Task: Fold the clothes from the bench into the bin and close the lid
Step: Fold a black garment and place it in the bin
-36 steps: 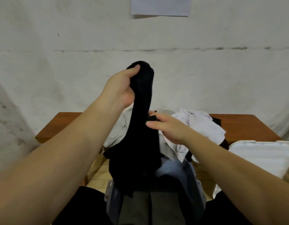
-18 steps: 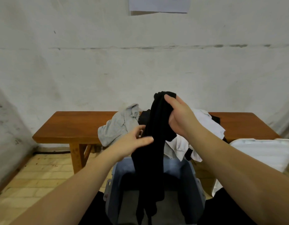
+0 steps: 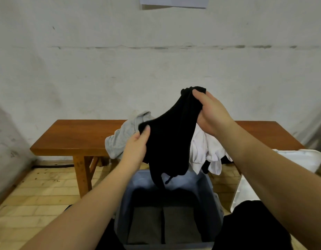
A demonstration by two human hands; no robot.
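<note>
Grey folded fabric lies flat in the bottom of the blue-grey plastic bin [image 3: 216, 201] right below me, in two side-by-side panels with a dark seam between them. To the right of the bin, the white plastic lid [image 3: 300, 159] leans off to the side, well apart from the opening, so the bin stands uncovered.

Above the bin I hold a black cloth garment [image 3: 169, 139] between both hands. My left hand [image 3: 136, 148] pinches its lower left edge — thumb on the near face, the other fingers curled behind the cloth where I cannot see them. My right hand [image 3: 213, 114] sits higher and grips the bunched top end, thumb over the front and fingers wrapped round the back. The garment slopes down from right to left between the two grips, and its loose tail hangs over the far rim of the bin, a thin dark strand dangling beside it.

Beyond my hands stands the brown wooden bench [image 3: 80, 138], its top running the width of the view. On it, behind the black garment, sits a heap of clothes — a crumpled light grey garment [image 3: 123, 139] on the left and a white rumpled garment [image 3: 208, 152] on the right, draping over the front edge with some dark cloth showing under it. Behind the bench rises a stained whitish wall [image 3: 101, 78], with pale yellow floor tiles [image 3: 38, 192] below.
</note>
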